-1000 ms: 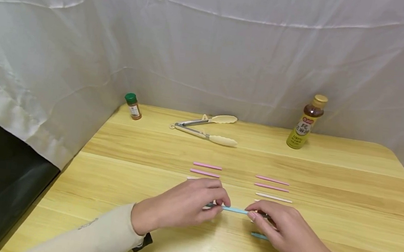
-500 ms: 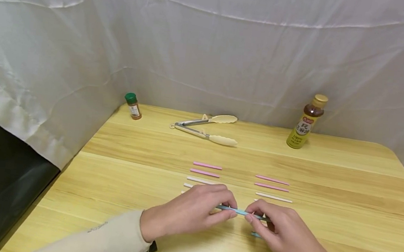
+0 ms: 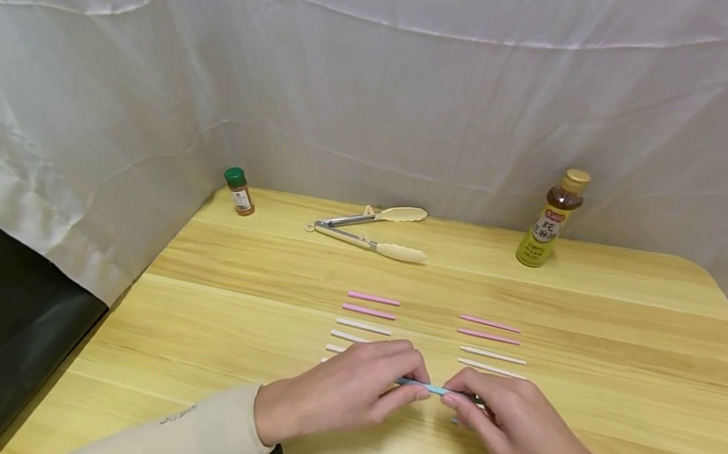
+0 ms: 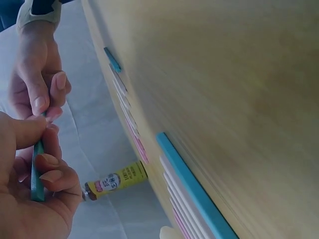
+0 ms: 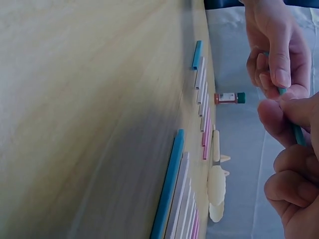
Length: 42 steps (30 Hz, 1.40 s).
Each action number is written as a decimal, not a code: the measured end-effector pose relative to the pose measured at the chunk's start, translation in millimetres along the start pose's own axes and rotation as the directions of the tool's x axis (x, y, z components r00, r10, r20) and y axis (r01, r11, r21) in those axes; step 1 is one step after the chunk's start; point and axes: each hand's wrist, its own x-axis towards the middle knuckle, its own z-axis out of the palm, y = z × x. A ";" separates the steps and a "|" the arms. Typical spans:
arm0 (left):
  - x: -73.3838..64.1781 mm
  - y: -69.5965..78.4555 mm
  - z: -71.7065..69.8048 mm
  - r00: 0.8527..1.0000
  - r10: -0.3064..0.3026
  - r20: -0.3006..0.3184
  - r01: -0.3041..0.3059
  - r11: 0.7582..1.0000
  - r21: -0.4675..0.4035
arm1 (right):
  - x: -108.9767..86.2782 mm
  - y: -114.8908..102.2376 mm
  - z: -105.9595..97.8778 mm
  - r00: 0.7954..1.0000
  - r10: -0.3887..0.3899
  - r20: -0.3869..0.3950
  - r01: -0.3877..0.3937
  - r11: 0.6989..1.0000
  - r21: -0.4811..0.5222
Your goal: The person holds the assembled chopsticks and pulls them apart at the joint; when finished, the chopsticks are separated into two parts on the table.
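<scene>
Low over the table, both hands pinch a thin blue stick (image 3: 435,389), like a chopstick or its pieces, almost end to end. The left hand (image 3: 349,380) grips its left part, the right hand (image 3: 507,415) its right part. Fingers hide the middle, so I cannot tell whether it is one piece or two joined. In the left wrist view the stick's blunt square end (image 4: 37,179) lies in the left palm. Beneath the hands lie two columns of similar short sticks: pink (image 3: 369,311) and white (image 3: 364,326) on the left, tapered pink (image 3: 489,336) and white (image 3: 493,355) ones on the right.
A blue stick (image 4: 197,186) ends the left column nearest the person; another blue one (image 5: 169,184) ends the right column. Behind stand a green-capped spice jar (image 3: 240,193) and a sesame oil bottle (image 3: 547,223), with cream-tipped tongs (image 3: 370,235) lying between. Grey cloth (image 3: 376,97) hangs around the table.
The left hand has slid right, close to the right hand's fingertips, and the visible stretch of blue stick between them has shortened. The right hand has barely shifted.
</scene>
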 end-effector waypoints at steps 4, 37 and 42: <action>-0.9 -0.7 -0.2 1.000 0.023 0.005 -0.023 1.000 0.011 | -1.9 4.3 -0.1 0.998 -0.055 -0.015 0.054 0.998 -0.015; -53.9 -34.0 -42.5 0.963 -0.192 0.188 0.193 0.981 0.016 | -63.3 14.7 -27.2 0.989 0.121 0.086 -0.115 0.991 -0.067; -56.0 -28.6 -36.2 0.970 -0.163 0.180 0.147 0.984 0.101 | -65.9 11.4 -16.4 0.972 0.190 0.142 -0.182 0.981 -0.065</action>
